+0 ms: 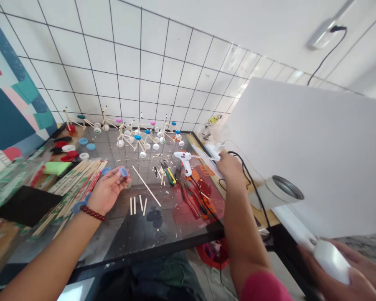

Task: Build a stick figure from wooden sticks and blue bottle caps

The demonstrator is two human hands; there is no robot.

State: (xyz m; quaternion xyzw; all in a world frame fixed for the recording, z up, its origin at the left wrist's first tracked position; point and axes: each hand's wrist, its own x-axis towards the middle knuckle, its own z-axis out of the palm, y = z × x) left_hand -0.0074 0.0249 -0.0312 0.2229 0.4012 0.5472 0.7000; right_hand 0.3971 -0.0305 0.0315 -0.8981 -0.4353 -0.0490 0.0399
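Note:
My left hand [108,188], with a dark red bead bracelet, pinches a small blue bottle cap [123,172] between thumb and fingers. More blue caps [78,207] lie around that wrist. My right hand [231,166] reaches to the table's right edge, its fingers closed at the end of a translucent glue stick [205,157]. This stick runs out of the back of a white hot glue gun [184,160]. Short wooden sticks [134,205] and one longer stick [146,186] lie between my hands.
Several small stick-and-cap models [141,142] stand along the tiled wall. Red-handled pliers [189,196] and a green-yellow utility knife [169,173] lie mid-table. Bundled sticks [78,179] are at left. A grey-white cylinder [278,192] is at right. Another person's hands hold a white object [332,261].

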